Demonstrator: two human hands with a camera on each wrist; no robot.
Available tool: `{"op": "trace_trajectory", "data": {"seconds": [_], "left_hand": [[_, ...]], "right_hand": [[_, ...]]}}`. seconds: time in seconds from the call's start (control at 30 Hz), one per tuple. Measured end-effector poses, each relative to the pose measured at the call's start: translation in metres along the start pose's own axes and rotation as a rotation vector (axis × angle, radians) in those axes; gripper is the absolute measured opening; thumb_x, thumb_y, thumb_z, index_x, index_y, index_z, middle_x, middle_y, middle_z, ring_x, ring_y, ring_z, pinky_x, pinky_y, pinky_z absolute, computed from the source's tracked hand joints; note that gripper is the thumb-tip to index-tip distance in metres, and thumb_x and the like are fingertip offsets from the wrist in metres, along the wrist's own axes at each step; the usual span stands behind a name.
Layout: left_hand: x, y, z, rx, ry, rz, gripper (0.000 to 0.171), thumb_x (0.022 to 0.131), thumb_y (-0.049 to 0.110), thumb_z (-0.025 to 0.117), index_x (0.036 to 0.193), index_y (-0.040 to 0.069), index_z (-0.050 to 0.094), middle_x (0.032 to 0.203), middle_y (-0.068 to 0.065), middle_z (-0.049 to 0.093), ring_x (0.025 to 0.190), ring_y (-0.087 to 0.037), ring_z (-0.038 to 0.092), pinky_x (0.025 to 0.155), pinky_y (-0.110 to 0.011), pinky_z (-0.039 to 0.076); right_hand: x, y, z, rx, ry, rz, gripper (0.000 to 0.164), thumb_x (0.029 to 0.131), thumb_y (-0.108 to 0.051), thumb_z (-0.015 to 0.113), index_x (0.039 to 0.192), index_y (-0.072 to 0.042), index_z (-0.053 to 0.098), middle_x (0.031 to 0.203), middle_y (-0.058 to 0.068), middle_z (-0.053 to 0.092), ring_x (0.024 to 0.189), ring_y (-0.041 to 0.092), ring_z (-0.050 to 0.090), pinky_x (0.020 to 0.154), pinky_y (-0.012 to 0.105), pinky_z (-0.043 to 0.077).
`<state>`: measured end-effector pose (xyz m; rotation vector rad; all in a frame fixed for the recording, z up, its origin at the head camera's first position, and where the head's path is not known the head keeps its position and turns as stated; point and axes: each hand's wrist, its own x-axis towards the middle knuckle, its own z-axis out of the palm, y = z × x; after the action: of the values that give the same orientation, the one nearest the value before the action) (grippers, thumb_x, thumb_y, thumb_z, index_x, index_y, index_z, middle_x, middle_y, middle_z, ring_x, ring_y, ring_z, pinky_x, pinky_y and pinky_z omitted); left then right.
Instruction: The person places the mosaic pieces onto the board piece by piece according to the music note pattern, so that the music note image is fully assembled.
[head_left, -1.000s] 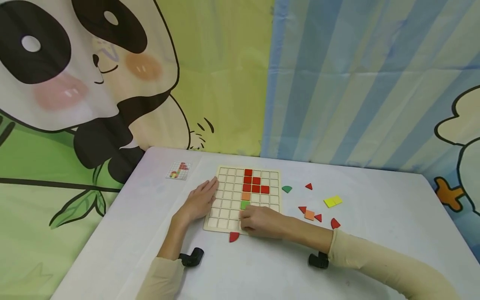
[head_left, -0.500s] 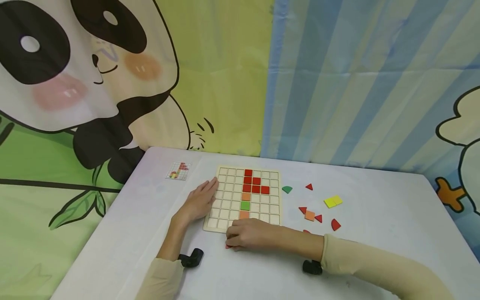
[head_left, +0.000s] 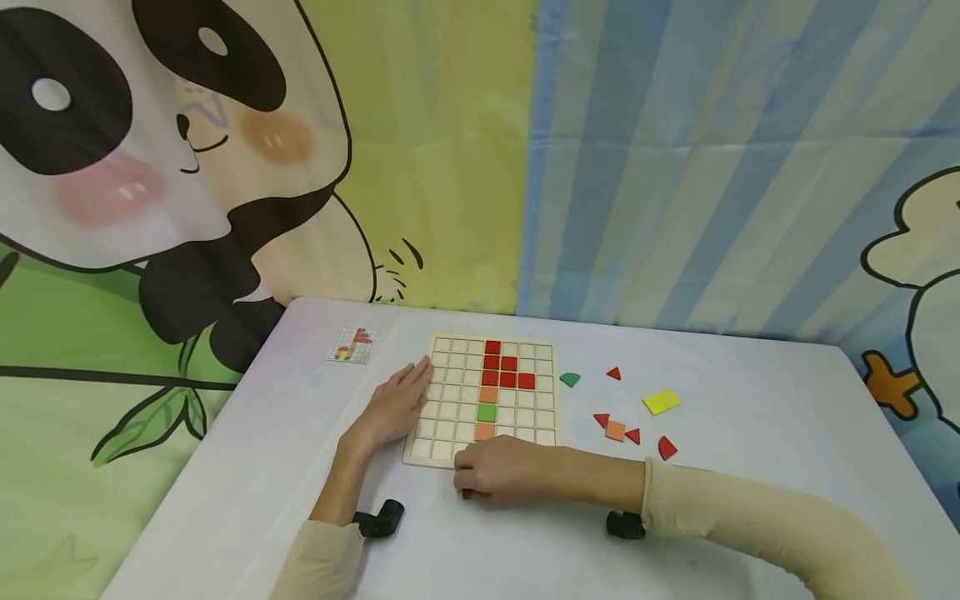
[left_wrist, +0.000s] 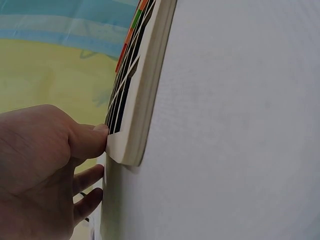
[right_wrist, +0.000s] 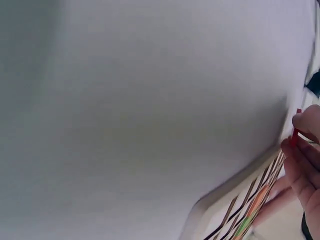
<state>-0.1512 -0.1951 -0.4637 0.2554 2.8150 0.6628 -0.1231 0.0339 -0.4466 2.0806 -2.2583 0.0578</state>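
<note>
One red piece (right_wrist: 295, 134) is pinched between thumb and fingertips of the right hand (head_left: 502, 471); the right wrist view catches it nearly edge-on, so its long axis cannot be told. In the head view it shows just on the person's side of the board's near edge, so the grid of the board (head_left: 526, 417) lies beyond it, and the right hand is plainly the nearer one. That hand is the main cover in between (it hides several cells of the nearest row).

Just past its knuckles, one column runs away: orange square (head_left: 484, 432), green square (head_left: 487, 412), a second orange square (head_left: 488, 395), then six red squares (head_left: 491, 362). Along the left edge rests the left hand (head_left: 393, 406), fingers fairly straight and close together, thumb touching the frame.

Right of the board, well apart from the pinch, lie a red quarter-round (head_left: 667, 447), a loose orange square (head_left: 615, 431), three red triangles (head_left: 633, 436), two yellow squares (head_left: 656, 404) and a green quarter-round (head_left: 570, 380). Farther left sits a pattern card (head_left: 352, 345).
</note>
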Motion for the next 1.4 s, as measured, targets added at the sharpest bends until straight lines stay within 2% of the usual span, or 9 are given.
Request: {"op": "trace_trajectory", "data": {"seconds": [0.17,0.33,0.5,0.77,0.97,1.27,1.4], "left_hand": [[0.001,-0.001,0.002,0.022,-0.002,0.006,0.054,0.103,0.016,0.041,0.154,0.008,0.024,0.164,-0.006,0.016,0.151,-0.034,0.015,0.118,-0.060,0.018],[0.001,-0.002,0.002,0.019,0.001,0.007,0.054,0.103,0.016,0.041,0.154,0.008,0.024,0.164,-0.006,0.015,0.151,-0.034,0.015,0.117,-0.061,0.018],[0.001,-0.002,0.003,0.001,0.008,0.009,0.054,0.103,0.015,0.042,0.154,0.008,0.025,0.164,-0.007,0.017,0.151,-0.035,0.016,0.116,-0.063,0.019],[0.001,-0.002,0.003,0.008,0.013,0.015,0.054,0.103,0.016,0.042,0.154,0.008,0.025,0.164,-0.006,0.017,0.151,-0.034,0.017,0.117,-0.062,0.019],[0.002,-0.002,0.002,0.018,0.012,0.009,0.054,0.103,0.017,0.042,0.154,0.008,0.025,0.164,-0.006,0.017,0.151,-0.034,0.017,0.117,-0.062,0.019],[0.000,-0.001,-0.001,0.009,0.013,0.010,0.054,0.103,0.015,0.042,0.154,0.008,0.025,0.164,-0.007,0.017,0.150,-0.035,0.017,0.117,-0.062,0.018],[0.000,0.000,0.001,0.002,0.001,0.013,0.054,0.103,0.016,0.041,0.154,0.007,0.024,0.164,-0.007,0.016,0.151,-0.035,0.016,0.117,-0.062,0.018]], "right_hand": [[-0.020,0.014,-0.003,0.214,0.069,0.153,0.007,0.087,-0.013,0.069,0.092,-0.018,0.070,0.091,-0.007,0.062,0.081,0.002,0.054,0.072,0.004,0.044],[-0.031,0.024,0.002,0.284,0.124,0.182,0.006,0.086,-0.011,0.071,0.091,-0.013,0.073,0.091,-0.003,0.064,0.081,0.004,0.057,0.075,0.006,0.046],[-0.029,0.024,0.004,0.290,0.126,0.182,0.008,0.089,-0.015,0.070,0.096,-0.013,0.073,0.095,-0.003,0.067,0.088,0.007,0.061,0.082,0.011,0.050],[-0.023,0.022,-0.002,0.263,0.059,0.220,0.015,0.092,-0.017,0.067,0.104,-0.012,0.073,0.105,-0.002,0.068,0.099,0.010,0.062,0.092,0.017,0.051],[-0.020,0.023,-0.002,0.197,0.050,0.205,0.011,0.092,-0.019,0.067,0.100,-0.016,0.074,0.102,-0.007,0.068,0.099,0.009,0.059,0.090,0.017,0.050],[-0.019,0.021,0.004,0.181,0.132,0.218,0.005,0.089,-0.019,0.070,0.089,-0.018,0.075,0.094,-0.008,0.065,0.089,0.008,0.054,0.076,0.012,0.048],[-0.026,0.016,0.008,0.155,0.159,0.226,0.008,0.089,-0.018,0.070,0.094,-0.018,0.076,0.097,-0.007,0.068,0.091,0.008,0.057,0.077,0.011,0.049]]}}
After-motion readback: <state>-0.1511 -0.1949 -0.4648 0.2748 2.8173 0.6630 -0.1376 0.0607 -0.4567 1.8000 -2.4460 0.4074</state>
